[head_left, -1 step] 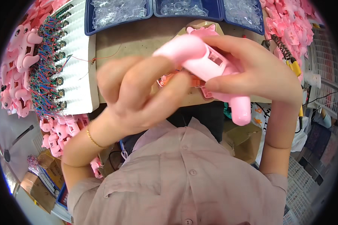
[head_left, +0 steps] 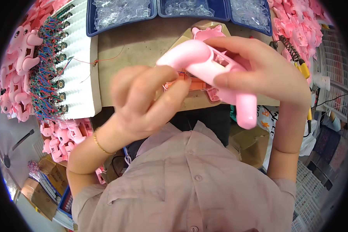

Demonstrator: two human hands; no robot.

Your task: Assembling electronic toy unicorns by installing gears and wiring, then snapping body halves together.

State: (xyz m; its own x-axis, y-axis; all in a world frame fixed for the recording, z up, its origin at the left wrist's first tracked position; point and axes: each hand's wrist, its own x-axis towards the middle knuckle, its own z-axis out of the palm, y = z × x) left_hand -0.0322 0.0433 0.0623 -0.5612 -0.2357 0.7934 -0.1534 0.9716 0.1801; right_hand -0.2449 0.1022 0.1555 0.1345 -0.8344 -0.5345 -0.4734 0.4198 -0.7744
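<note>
A glossy pink plastic toy body (head_left: 195,56), with a rounded leg-like end and a rectangular opening in its side, is held above the table. My right hand (head_left: 268,79) grips it from the right, thumb on the near side and fingers on the far side. My left hand (head_left: 137,98) is next to the body's left end, its thumb and index fingertips close together in a pinch. What that pinch holds is too small and blurred to name. Behind the hands, an orange part (head_left: 195,84) lies on the table, partly hidden.
Three blue trays (head_left: 121,22) of clear plastic pieces line the table's far edge. On the left, a white ribbed rack (head_left: 81,77) carries bundled wires (head_left: 46,69) beside pink toy bodies (head_left: 21,65). More pink shells (head_left: 297,27) and a yellow-handled tool (head_left: 303,69) are at right.
My left hand has moved slightly right, and its thumb and index finger have drawn together beside the toy body. My right hand keeps its grip, with the body shifted only a little.
</note>
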